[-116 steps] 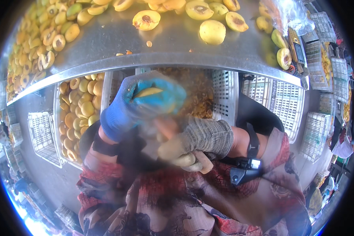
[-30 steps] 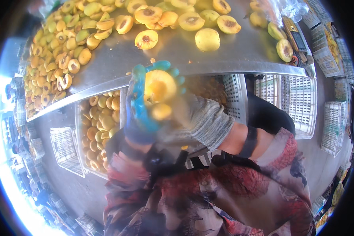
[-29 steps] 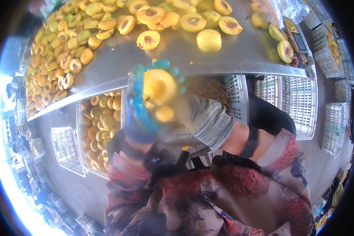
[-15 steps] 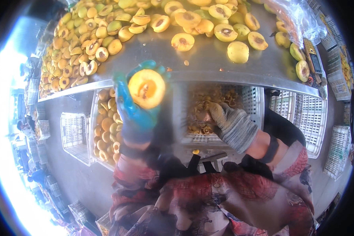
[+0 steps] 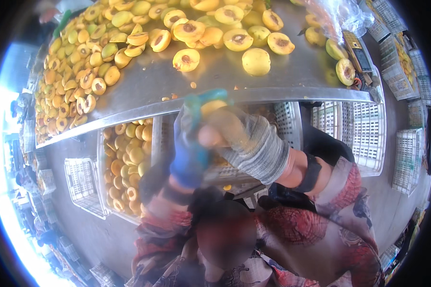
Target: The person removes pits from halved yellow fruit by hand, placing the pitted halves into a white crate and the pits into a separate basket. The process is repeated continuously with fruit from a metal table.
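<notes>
A yellow peach half (image 5: 213, 106) rests in my left hand (image 5: 187, 150), which wears a blue-green glove with its fingers curled round the fruit. My right hand (image 5: 254, 141), in a grey knit glove, is closed and pressed up against the peach half. Motion blurs its fingertips, and whatever they may hold is hidden. Both hands meet just below the front edge of the steel table (image 5: 143, 88). Many more peach halves (image 5: 186, 60) lie on that table, some cut side up with brown centres. Behind my hands stands a white crate (image 5: 288, 124), mostly covered by them.
To the left, a crate (image 5: 102, 165) is filled with peach halves, beside another white basket (image 5: 84, 184). White crates (image 5: 364, 136) stand at the right. Clear plastic wrap (image 5: 342, 16) and a small dark-screened device (image 5: 361, 57) lie at the table's right end.
My right hand has risen from the crate of scraps to the peach half. My left hand has shifted right and tilted the fruit's cut face out of sight. The whole view has turned slightly.
</notes>
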### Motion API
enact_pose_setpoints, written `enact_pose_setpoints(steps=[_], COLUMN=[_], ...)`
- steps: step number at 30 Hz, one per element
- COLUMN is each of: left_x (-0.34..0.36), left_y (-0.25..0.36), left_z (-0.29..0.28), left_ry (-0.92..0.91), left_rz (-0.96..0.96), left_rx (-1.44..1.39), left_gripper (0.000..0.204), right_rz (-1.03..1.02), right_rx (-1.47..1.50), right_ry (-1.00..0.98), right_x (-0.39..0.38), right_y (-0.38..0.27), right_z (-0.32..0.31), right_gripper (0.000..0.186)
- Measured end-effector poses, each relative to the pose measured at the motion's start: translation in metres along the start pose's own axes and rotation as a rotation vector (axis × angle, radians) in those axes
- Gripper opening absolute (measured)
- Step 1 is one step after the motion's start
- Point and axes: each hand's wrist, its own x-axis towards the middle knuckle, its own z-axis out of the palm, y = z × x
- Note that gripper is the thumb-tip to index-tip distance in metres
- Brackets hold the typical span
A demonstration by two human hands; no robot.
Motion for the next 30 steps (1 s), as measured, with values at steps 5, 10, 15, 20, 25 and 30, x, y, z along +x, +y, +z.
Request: enact_pose_setpoints(steps=[5, 10, 15, 20, 25, 30], left_x=[-0.003, 0.000, -0.008, -0.019, -0.060, -0.060], left_y=[0.008, 0.011, 0.051, 0.074, 0.089, 0.018], left_z=[0.014, 0.008, 0.002, -0.043, -0.128, -0.237], left_ry=[0.002, 0.212, 0.309, 0.348, 0.504, 0.597], left_rz=[-0.125, -0.007, 0.042, 0.207, 0.224, 0.369], left_rx=[-0.222, -0.115, -0.223, -0.258, 0.161, 1.205], left_gripper=[0.056, 0.057, 0.062, 0.053, 0.052, 0.024], right_rz=[0.007, 0.283, 0.139, -0.091, 0.069, 0.251], right_rx=[0.269, 0.603, -0.165, -0.654, -0.652, -0.274], right_ry=[-0.056, -0.291, -0.422, -0.430, -0.391, -0.398], right_x=[0.003, 0.009, -0.019, -0.021, -0.017, -0.017], right_y=[-0.002, -0.023, 0.006, 0.015, 0.001, 0.007], right_z=[-0.005, -0.012, 0.003, -0.007, -0.011, 0.005], right_gripper=[0.023, 0.024, 0.044, 0.061, 0.009, 0.022])
